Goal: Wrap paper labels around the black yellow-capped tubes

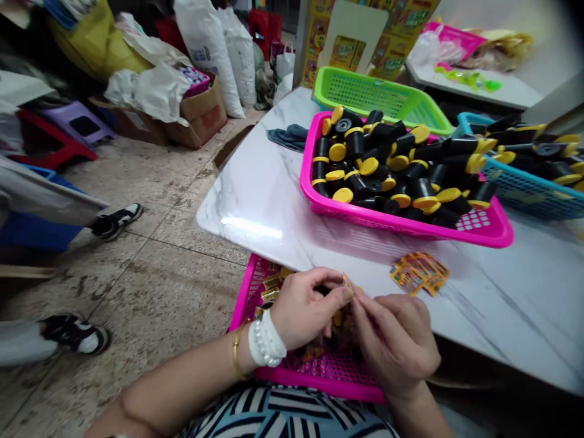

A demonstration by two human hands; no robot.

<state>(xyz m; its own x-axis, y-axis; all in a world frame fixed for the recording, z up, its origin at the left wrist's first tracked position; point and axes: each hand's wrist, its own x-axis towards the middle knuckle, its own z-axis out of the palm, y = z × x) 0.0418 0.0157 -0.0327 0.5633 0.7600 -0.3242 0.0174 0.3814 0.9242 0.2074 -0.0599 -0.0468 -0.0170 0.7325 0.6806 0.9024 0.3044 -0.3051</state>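
My left hand (pixel 306 307) and my right hand (pixel 395 334) meet at the fingertips over a pink basket (pixel 244 298) at my lap. Between the left thumb and fingers shows the edge of a small orange printed piece (pixel 345 281), mostly hidden. The right fingers are pinched together against it. Yellow-wrapped small items (pixel 272 283) lie in the basket under my hands. To the right, on the marble-patterned table (pixel 483 304), is a fanned pile of small orange printed labels or cards (pixel 420 272).
A pink basket (pixel 406 228) of black canisters with yellow lids (pixel 367 165) stands on the table. Behind it are a green basket (pixel 378 91) and a blue basket (pixel 524 188) of canisters. A dark cloth (pixel 288 137) lies nearby. Another person's shoes (pixel 77 334) are at left.
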